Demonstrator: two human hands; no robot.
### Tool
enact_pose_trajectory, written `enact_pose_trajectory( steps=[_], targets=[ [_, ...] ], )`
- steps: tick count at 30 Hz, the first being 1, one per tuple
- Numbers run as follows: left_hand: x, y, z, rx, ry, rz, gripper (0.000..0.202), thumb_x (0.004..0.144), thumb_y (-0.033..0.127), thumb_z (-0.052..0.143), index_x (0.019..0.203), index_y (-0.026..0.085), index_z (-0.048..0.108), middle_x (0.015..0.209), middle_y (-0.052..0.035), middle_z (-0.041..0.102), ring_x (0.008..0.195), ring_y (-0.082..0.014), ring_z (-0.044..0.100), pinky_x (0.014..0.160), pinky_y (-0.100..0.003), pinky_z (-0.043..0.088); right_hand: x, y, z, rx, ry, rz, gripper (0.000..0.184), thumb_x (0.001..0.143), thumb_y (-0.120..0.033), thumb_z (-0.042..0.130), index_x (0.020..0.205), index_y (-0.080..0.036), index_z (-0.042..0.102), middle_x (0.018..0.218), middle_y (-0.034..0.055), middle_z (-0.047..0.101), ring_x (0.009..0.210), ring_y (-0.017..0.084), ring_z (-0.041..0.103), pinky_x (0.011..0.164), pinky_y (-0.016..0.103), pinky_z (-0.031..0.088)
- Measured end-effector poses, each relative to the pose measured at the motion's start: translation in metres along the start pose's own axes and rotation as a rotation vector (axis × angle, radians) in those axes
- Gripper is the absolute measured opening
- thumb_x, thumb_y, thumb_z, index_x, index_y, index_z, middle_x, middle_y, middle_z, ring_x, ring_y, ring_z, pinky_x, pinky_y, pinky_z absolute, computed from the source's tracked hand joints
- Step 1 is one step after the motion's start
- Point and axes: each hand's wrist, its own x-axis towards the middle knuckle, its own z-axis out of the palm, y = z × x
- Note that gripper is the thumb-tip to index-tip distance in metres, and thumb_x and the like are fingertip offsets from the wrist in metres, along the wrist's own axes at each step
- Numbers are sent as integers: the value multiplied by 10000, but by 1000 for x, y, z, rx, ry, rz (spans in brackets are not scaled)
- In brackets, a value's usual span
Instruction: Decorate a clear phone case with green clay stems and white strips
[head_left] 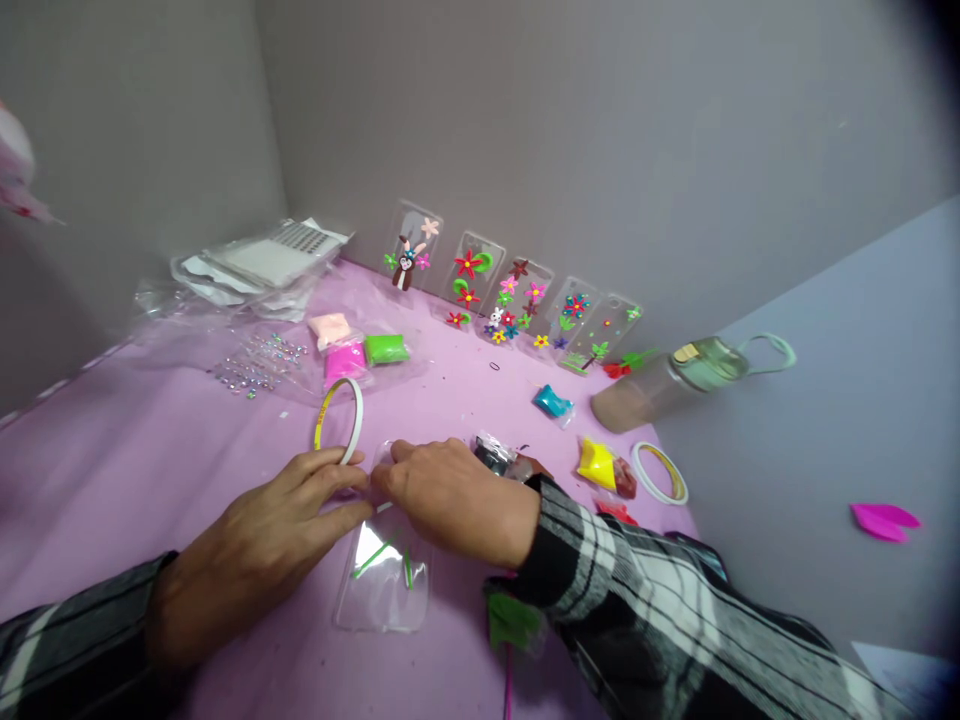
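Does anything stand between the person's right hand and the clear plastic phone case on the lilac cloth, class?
Nothing visible does: the right hand is over the upper end of the clear plastic phone case. The left hand, holding a white tape ring, is alongside.

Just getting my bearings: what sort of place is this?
Probably a craft workspace: decorated clear phone cases lean against the wall, and coloured clay-like packets and small shiny gems lie on the table.

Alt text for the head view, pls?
A left hand holding a tape roll and a right hand, close together over a clear phone case bearing green strips. Behind, five decorated cases stand by the wall; colourful packets and a bottle are on the pink tablecloth.
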Motion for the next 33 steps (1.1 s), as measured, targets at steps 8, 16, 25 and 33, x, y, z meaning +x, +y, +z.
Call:
enact_pose_trajectory(
  steps=[8,16,25,33],
  targets=[
    [-2,2,3,-58,-26,-12,392,1095,179,331,1171,209,714,1194,-74,703,1244,-250,545,1023,-338,513,4,1,6,-19,33,-24,241,1064,-146,478,1090,-142,718,1036,98,715,833,204,688,631,320,459],
    [-1,4,2,-60,-101,-18,394,1098,165,302,1161,199,690,1229,-80,661,1267,-242,510,1067,-346,499,6,-1,8,-24,59,-23,223,1031,-112,496,1038,-133,718,1003,112,719,873,222,701,672,330,514],
    [-4,3,7,-34,-97,-4,393,1091,137,308,1214,201,675,1188,-95,669,1271,-273,515,1011,-392,535,6,4,20,-133,183,95,108,990,-175,624,999,-135,724,961,130,734,867,217,713,686,296,502],
    [2,5,1,-41,-58,9,379,1051,71,357,1134,168,713,1136,-114,689,1219,-274,559,947,-373,587,-10,3,12,-169,159,193,138,1015,-129,580,985,-124,715,960,142,739,825,242,745,630,325,483]
  ],
)
